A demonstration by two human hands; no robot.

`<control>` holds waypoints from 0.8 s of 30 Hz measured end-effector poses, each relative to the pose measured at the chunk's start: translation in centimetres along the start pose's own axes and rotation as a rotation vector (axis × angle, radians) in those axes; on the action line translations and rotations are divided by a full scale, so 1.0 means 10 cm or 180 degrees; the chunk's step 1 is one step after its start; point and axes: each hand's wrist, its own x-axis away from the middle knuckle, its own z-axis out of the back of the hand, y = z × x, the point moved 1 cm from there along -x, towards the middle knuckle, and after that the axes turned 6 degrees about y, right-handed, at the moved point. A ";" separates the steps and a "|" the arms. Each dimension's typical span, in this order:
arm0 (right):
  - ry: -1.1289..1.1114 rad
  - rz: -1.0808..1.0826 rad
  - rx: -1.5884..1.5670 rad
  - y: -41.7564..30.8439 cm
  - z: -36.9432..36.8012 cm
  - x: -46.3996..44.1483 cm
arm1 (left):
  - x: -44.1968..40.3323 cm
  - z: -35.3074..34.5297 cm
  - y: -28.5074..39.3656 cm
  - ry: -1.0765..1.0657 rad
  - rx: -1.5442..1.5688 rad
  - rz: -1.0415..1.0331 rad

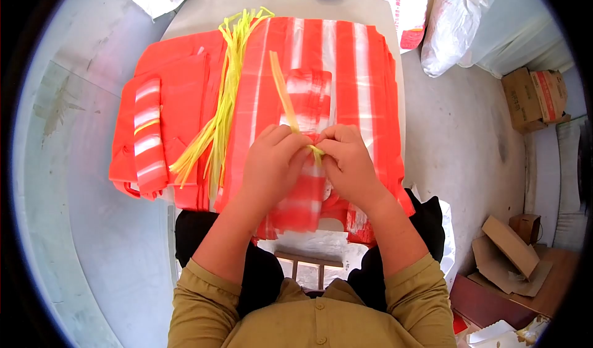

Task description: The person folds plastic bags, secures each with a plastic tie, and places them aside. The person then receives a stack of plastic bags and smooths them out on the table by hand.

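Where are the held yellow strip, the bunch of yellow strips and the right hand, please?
Held yellow strip (283, 93), head view: its free upper length.
Bunch of yellow strips (229, 91), head view: its middle.
Right hand (349, 161), head view: back of the hand.

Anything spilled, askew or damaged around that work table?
I see no spill or damage on the table. Only untidiness: yellow strips lie on the red plastic with ends splayed unevenly, and at lower right a cardboard box gapes open, panels tilted.
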 end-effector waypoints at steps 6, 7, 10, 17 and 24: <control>-0.0229 0.0053 0.0225 -0.06 0.07 -0.04 | -0.01 -0.01 -0.04 -0.0060 0.0349 0.0184; -0.0265 0.0095 0.0405 -0.06 0.07 -0.04 | -0.01 -0.01 -0.04 -0.0052 0.0396 0.0212; 0.0253 0.0113 0.0439 -0.09 0.05 -0.05 | 0.00 -0.04 -0.12 0.0309 0.0442 0.0155; -0.0020 -0.0101 0.1125 0.02 0.08 0.01 | 0.04 0.03 -0.32 0.0224 -0.0821 0.0555; 0.0222 0.0004 0.0966 -0.05 0.28 -0.08 | -0.02 0.14 -0.19 0.0211 -0.0509 0.0593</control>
